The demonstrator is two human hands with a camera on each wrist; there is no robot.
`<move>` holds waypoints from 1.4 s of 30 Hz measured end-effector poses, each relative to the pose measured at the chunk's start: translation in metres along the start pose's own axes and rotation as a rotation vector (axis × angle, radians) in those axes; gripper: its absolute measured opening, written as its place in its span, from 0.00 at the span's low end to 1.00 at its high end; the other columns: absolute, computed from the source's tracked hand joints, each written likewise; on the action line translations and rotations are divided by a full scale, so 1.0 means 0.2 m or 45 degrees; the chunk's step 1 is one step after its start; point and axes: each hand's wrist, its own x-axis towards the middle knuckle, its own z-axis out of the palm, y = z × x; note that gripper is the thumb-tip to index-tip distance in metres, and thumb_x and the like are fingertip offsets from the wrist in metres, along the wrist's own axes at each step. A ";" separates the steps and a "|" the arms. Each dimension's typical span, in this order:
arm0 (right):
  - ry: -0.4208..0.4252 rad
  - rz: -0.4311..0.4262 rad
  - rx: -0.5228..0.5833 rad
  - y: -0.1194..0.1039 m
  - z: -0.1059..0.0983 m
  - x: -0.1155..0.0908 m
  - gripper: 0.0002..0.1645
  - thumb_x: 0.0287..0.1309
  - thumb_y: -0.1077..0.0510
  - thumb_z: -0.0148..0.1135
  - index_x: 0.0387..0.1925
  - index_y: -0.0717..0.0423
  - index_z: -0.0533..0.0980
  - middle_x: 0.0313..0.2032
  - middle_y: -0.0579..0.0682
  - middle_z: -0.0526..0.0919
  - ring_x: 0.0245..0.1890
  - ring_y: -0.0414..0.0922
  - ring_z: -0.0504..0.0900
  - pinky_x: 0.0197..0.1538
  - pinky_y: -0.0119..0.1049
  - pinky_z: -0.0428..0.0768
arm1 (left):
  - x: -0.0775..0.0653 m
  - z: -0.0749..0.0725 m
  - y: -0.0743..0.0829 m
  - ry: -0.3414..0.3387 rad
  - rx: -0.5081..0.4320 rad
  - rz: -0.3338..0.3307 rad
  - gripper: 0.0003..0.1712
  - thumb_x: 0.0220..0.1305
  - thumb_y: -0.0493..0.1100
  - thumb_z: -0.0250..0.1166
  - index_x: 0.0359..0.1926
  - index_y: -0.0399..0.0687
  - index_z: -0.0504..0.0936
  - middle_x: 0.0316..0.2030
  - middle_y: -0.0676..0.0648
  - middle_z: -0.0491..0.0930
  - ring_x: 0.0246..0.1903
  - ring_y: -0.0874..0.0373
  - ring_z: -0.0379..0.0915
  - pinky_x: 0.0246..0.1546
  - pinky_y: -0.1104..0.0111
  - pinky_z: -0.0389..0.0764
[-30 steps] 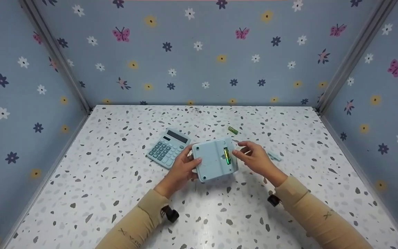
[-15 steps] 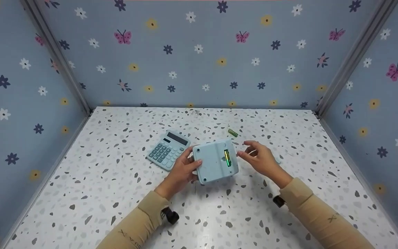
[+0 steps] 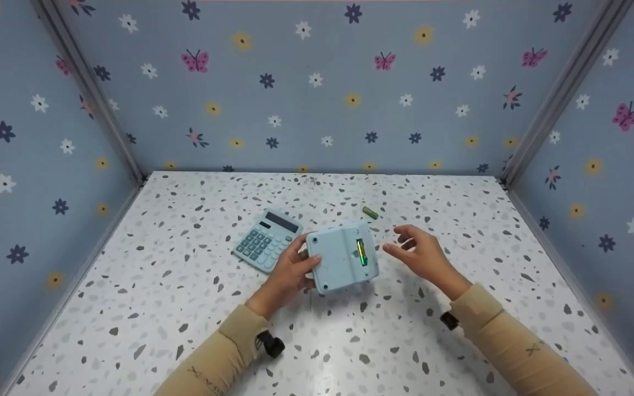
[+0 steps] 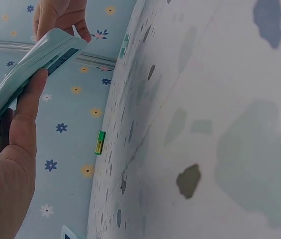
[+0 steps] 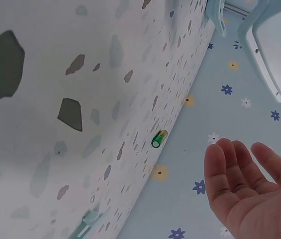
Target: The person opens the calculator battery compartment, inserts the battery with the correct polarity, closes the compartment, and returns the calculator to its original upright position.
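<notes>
My left hand (image 3: 289, 267) grips a light blue calculator (image 3: 333, 258) by its left edge, back side up, thumb on the back. A green and gold battery (image 3: 362, 252) sits in the calculator's uncovered slot. My right hand (image 3: 419, 256) hovers just right of the calculator, fingers loosely bent and holding nothing. In the right wrist view, the right hand's fingers (image 5: 225, 174) are spread apart from the calculator. Beyond the held calculator, a loose battery (image 3: 370, 213) lies on the table.
Another light blue calculator (image 3: 268, 242) lies face up on the speckled table (image 3: 196, 308), behind the left hand. A small light blue cover (image 5: 84, 225) rests on the table in the right wrist view; the right hand hides it in the head view. Flower-patterned walls (image 3: 317, 110) enclose the table.
My right hand has drawn back to the right, away from the calculator's battery slot. The left hand and its calculator have stayed nearly still.
</notes>
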 end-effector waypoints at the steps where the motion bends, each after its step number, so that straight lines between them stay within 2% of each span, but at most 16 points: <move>1: 0.001 0.000 -0.013 0.00 0.00 0.00 0.35 0.71 0.48 0.74 0.70 0.63 0.76 0.56 0.65 0.84 0.55 0.60 0.86 0.57 0.56 0.87 | 0.00 0.00 0.00 0.000 0.000 -0.001 0.32 0.81 0.39 0.61 0.80 0.49 0.63 0.65 0.43 0.83 0.55 0.48 0.86 0.47 0.53 0.92; 7: 0.002 0.026 -0.089 0.02 -0.01 0.00 0.37 0.70 0.47 0.75 0.71 0.62 0.75 0.59 0.67 0.82 0.58 0.61 0.85 0.59 0.59 0.85 | 0.00 -0.01 0.00 0.001 -0.005 0.003 0.32 0.82 0.39 0.61 0.80 0.49 0.63 0.62 0.45 0.84 0.54 0.50 0.87 0.45 0.54 0.92; 12: 0.005 0.020 -0.139 0.03 -0.03 0.00 0.35 0.70 0.51 0.75 0.71 0.63 0.75 0.58 0.68 0.82 0.59 0.63 0.84 0.60 0.60 0.85 | 0.00 -0.01 0.00 0.008 -0.010 -0.009 0.32 0.82 0.38 0.61 0.80 0.48 0.62 0.58 0.48 0.86 0.51 0.52 0.88 0.43 0.57 0.92; 23: 0.015 0.023 -0.179 0.09 -0.07 0.01 0.36 0.69 0.55 0.75 0.72 0.65 0.74 0.62 0.69 0.81 0.60 0.66 0.82 0.62 0.61 0.83 | 0.01 -0.02 -0.01 0.037 -0.017 -0.027 0.33 0.82 0.38 0.61 0.81 0.50 0.62 0.59 0.46 0.85 0.51 0.52 0.88 0.41 0.59 0.91; 33: -0.001 0.008 -0.228 0.14 -0.11 0.02 0.35 0.68 0.57 0.74 0.72 0.65 0.75 0.64 0.70 0.81 0.61 0.67 0.82 0.61 0.62 0.83 | 0.00 -0.02 -0.01 0.037 -0.018 -0.027 0.34 0.82 0.38 0.61 0.82 0.49 0.61 0.60 0.46 0.85 0.51 0.52 0.88 0.44 0.57 0.92; 42: -0.031 0.012 -0.294 0.19 -0.15 0.03 0.33 0.70 0.60 0.71 0.71 0.69 0.74 0.66 0.71 0.80 0.63 0.68 0.82 0.63 0.63 0.83 | 0.00 -0.01 0.01 0.047 -0.005 -0.032 0.33 0.82 0.37 0.60 0.81 0.50 0.62 0.61 0.46 0.84 0.54 0.52 0.86 0.46 0.54 0.91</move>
